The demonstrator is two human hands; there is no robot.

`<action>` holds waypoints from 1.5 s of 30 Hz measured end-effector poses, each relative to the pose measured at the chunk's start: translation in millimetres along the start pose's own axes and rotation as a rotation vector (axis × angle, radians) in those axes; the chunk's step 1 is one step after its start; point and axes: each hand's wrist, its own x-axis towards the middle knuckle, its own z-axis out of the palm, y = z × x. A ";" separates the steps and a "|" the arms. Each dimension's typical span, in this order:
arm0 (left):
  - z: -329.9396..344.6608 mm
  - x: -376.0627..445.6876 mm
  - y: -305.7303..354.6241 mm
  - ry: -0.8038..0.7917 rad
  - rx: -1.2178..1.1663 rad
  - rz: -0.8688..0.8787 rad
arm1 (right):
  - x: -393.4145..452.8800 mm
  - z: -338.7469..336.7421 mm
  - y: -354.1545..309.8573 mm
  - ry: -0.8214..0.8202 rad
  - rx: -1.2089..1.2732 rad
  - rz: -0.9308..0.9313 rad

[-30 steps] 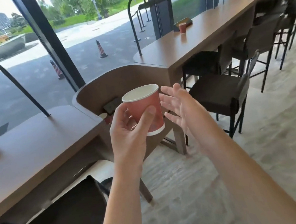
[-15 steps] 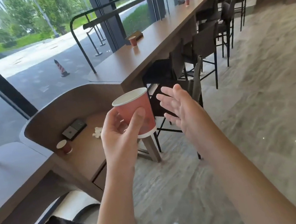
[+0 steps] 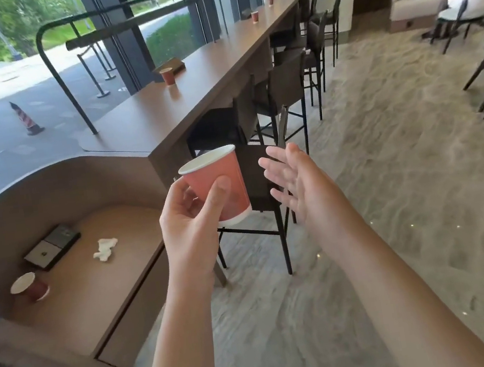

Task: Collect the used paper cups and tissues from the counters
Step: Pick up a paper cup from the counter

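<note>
Held cup: a salmon-pink paper cup with a white rim and base [image 3: 218, 183], tilted a little with its mouth up and leaning left, carried in mid-air over the floor.
Left hand [image 3: 191, 222]: clamped on the held cup, thumb across the near side of its lower wall, fingers curled round the far side.
Right hand [image 3: 297, 184]: empty, fingers straight and slightly spread, palm turned toward the cup; just right of it, not touching.
Nearest litter: a crumpled white tissue [image 3: 105, 249] lies down and to the left of the grip, on the low curved-walled brown wooden desk [image 3: 71, 290]. Its long axis runs roughly away from the viewer.
Second cup: a darker red paper cup with a white rim [image 3: 30, 287] sits farther left of the grip on the same desk, leaning or tipped; I cannot tell which.
Beside them: a flat black-and-white socket plate [image 3: 52, 247] lies behind the tissue.
Farther cups: a small red paper cup [image 3: 167, 75] stands up and beyond the grip on the long brown counter [image 3: 217, 70]; others stand well past it.
Key relation: the desk litter lies on the left hand's side, yet that hand is full. The free right hand would have to cross in front of the held cup to reach the tissue.
Judged step: one cup collected; tissue and desk cup likely next.
</note>
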 end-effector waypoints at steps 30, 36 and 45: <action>0.2 245.1 -81.1 -0.114 -0.021 -0.066 | 230.4 41.7 32.5 0.127 -0.050 0.057; 65.6 273.2 -115.9 -0.170 0.040 -0.093 | 281.8 -20.9 39.1 0.157 -0.017 0.067; 197.1 339.0 -131.5 -0.143 0.105 -0.026 | 391.5 -127.1 -9.5 0.075 0.054 0.003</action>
